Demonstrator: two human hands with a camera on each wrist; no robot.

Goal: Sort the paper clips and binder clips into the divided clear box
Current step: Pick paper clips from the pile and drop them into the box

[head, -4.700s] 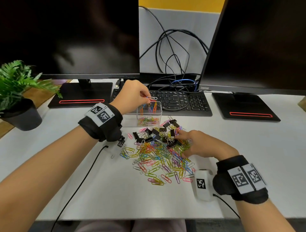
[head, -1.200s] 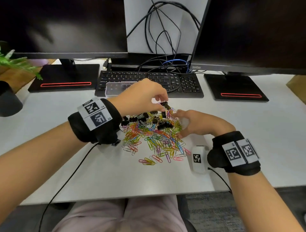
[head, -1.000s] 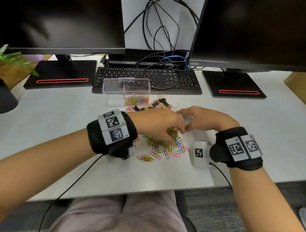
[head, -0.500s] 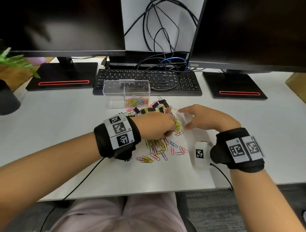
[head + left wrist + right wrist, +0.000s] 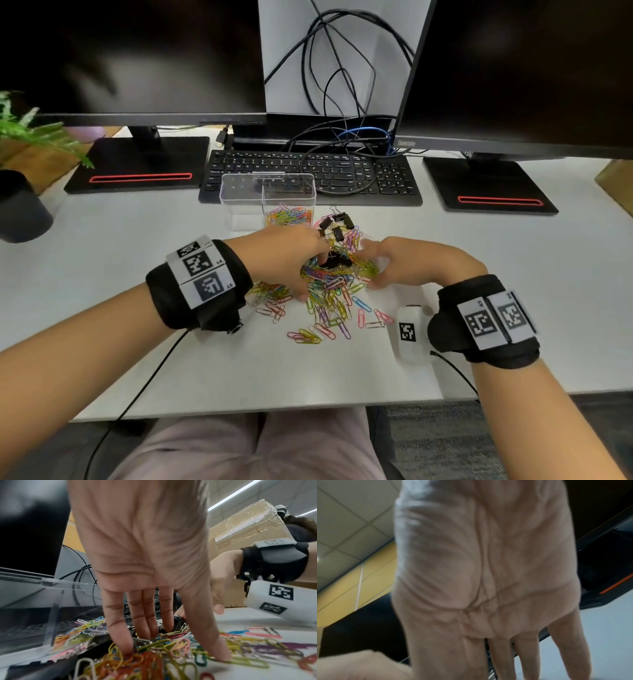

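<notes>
Even, bright overhead light fills the head view, and shadows on the white desk [image 5: 513, 274] stay soft and faint. The two monitors [image 5: 130, 54] are dark, carrying only dull grey reflections. Straight edges bow toward the corners — wide-angle distortion. In the left wrist view a ceiling light strip [image 5: 231, 497] glares at 1 o'clock, and the nearest paper clips [image 5: 145, 660] smear. The right wrist view is soft throughout (the palm [image 5: 488, 568] fills it).
</notes>
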